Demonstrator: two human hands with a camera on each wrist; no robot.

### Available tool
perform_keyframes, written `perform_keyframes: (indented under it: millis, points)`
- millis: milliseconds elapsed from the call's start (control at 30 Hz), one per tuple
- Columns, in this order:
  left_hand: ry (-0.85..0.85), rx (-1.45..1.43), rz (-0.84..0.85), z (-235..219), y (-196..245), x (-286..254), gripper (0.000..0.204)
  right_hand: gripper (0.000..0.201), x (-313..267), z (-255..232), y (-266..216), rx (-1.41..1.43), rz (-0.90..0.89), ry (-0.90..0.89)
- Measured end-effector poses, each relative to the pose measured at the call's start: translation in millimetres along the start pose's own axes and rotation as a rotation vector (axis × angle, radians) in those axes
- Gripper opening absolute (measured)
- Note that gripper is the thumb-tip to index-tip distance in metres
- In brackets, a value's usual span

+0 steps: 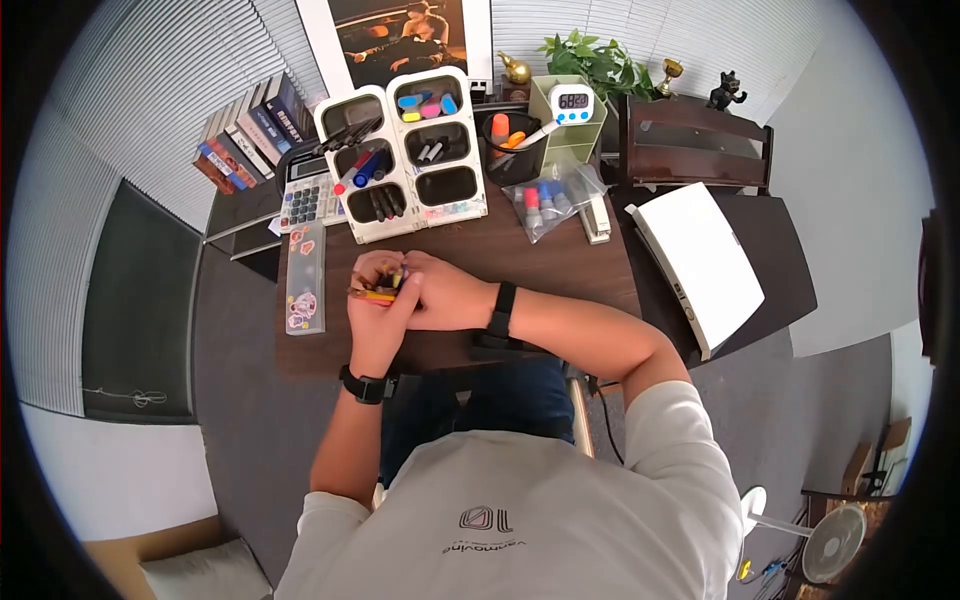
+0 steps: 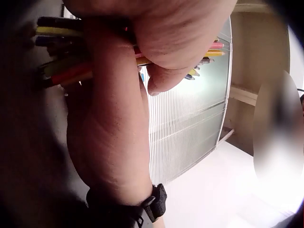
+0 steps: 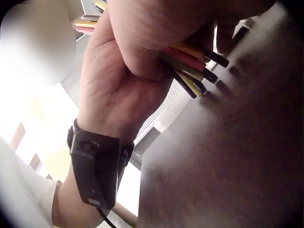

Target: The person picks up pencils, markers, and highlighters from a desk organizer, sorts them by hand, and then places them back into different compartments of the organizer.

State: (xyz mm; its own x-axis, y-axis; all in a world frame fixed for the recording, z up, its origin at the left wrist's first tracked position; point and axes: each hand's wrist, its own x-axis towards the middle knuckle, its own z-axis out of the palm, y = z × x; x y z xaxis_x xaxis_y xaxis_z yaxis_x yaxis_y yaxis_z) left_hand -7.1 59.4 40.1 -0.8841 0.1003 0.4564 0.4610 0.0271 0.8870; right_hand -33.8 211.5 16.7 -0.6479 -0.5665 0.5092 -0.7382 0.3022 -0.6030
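Observation:
Close over the desk's front part, both hands meet around a bundle of coloured pencils [image 1: 376,296]. My left hand [image 1: 375,322] grips the bundle from the near side, its thumb lying along it. Curled about the same bundle from the other side is my right hand [image 1: 442,292]. Sharpened tips of the pencils [image 2: 216,53] stick out past the palm in the left wrist view. In the right wrist view, the blunt ends of the pencils [image 3: 192,64] point down toward the desk top. Palms and fingers hide the bundle's middle.
Beyond the hands stands a white organizer [image 1: 408,222] with pens and markers. A clear sticker-covered pencil case [image 1: 306,312] lies left, near a calculator [image 1: 302,204]. To the right are a black pen cup [image 1: 490,165], a bag of markers [image 1: 552,200] and a stapler [image 1: 598,222].

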Motion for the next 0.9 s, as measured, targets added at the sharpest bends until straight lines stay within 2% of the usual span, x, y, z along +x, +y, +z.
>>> perform_keyframes:
  millis: [100,167,233,300,400,500,567,700,767,833,900]
  points:
    - [-0.046,0.019,0.041,5,-7,1,0.017,0.042,-5,-3,2,-0.047,0.016,0.021]
    - [0.004,-0.013,0.005,6,-9,2,0.012,0.039,-7,-9,-1,-0.079,0.035,0.071]
    - [-0.017,-0.081,0.015,7,-4,7,0.009,0.039,-5,-16,-10,0.113,0.152,0.099]
    - [0.031,-0.117,-0.007,2,-8,6,0.009,0.040,-6,-16,-11,0.151,0.170,0.145]
    - [-0.014,-0.068,-0.013,4,-10,3,0.009,0.046,-8,-16,-8,0.092,0.104,0.101]
    - [-0.047,-0.025,-0.038,2,-19,-1,0.012,0.047,-8,-9,1,0.138,0.143,0.077]
    - [-0.043,-0.125,-0.249,1,-20,-3,0.017,0.046,-9,-8,4,0.180,0.140,0.120]
    - [-0.018,-0.082,-0.317,1,-20,-3,0.018,0.037,-9,-15,0,0.275,0.200,0.154]
    - [-0.033,-0.124,-0.304,-3,-27,-4,0.018,0.036,-9,-20,-3,0.291,0.207,0.162]
    - [-0.046,-0.175,-0.294,-4,-31,-6,0.019,0.033,-9,-27,-2,0.441,0.311,0.069]
    - [-0.020,-0.189,-0.272,-3,-30,-5,0.019,0.030,-10,-27,0,0.468,0.321,0.064]
